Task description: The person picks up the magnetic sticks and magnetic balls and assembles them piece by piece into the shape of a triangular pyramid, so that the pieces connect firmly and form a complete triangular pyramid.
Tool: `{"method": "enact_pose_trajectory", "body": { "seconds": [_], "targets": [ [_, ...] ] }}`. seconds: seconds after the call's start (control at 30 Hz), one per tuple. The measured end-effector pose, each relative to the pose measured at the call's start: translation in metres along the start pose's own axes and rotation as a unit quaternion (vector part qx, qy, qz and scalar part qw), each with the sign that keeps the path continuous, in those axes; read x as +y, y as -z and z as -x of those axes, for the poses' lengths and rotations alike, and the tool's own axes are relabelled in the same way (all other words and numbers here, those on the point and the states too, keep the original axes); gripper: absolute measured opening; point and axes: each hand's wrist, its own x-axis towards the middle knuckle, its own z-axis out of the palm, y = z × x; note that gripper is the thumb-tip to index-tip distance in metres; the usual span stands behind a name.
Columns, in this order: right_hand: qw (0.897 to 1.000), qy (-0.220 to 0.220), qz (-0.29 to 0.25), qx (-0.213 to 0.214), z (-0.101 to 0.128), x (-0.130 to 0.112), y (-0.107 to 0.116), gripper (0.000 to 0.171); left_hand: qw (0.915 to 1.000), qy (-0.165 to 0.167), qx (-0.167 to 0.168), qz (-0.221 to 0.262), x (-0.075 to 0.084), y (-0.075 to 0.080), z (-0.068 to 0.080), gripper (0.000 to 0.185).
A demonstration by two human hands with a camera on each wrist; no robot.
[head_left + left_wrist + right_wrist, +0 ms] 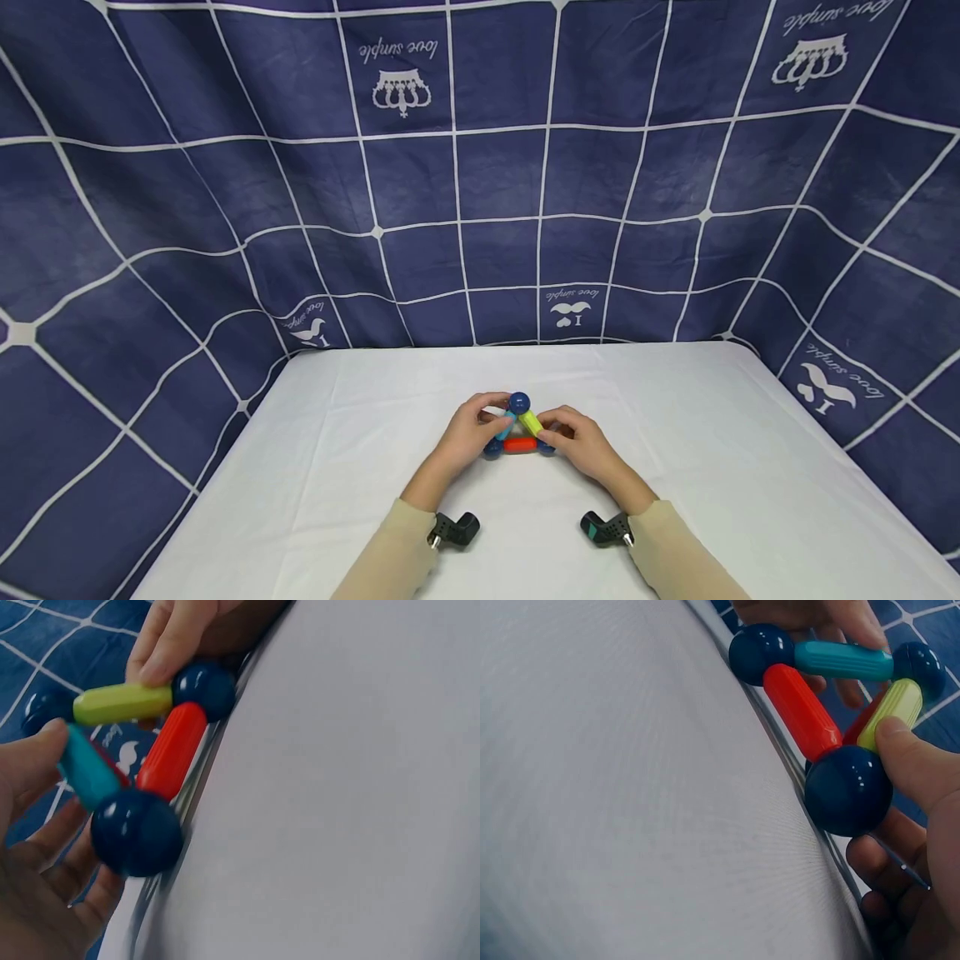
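A triangle of magnetic building pieces stands on the table between my hands. Its top is a dark blue ball (520, 403). From there a light blue rod (91, 769) and a yellow-green rod (891, 712) slope down to two more blue balls, which a red rod (520, 445) joins along the bottom. My left hand (468, 432) pinches the light blue rod, thumb in front and fingers behind. On the other side my right hand (579, 437) pinches the yellow-green rod between thumb and fingers. Behind the triangle another red piece (861, 724) shows partly; the rest of it is hidden.
A white cloth (360, 433) covers the table. Dark blue curtains with white lines (495, 175) hang behind it and at both sides. A black wrist camera (456, 530) sits by the left sleeve and another black camera (603, 529) by the right.
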Motion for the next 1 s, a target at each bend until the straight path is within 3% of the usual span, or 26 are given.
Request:
{"method": "enact_pose_trajectory", "body": {
  "seconds": [0.2, 0.43, 0.57, 1.0],
  "targets": [
    [1.0, -0.012, 0.0, -0.023, 0.0, 0.0, 0.001, 0.022, 0.9976, 0.011, -0.045, -0.052, -0.006, 0.016, 0.006, 0.049],
    [0.996, 0.021, -0.023, -0.086, 0.002, 0.002, 0.009, 0.033, 0.9915, 0.02, -0.098, -0.083, -0.012, 0.028, 0.01, 0.032],
    [0.995, 0.026, -0.018, -0.098, 0.004, 0.003, 0.009, 0.036, 0.9903, 0.021, -0.099, -0.095, -0.014, 0.029, 0.011, 0.025],
    [0.998, 0.012, 0.015, -0.055, 0.004, -0.001, 0.002, 0.034, 0.9917, 0.035, -0.068, -0.103, -0.018, 0.032, 0.01, 0.022]
  ]
}}
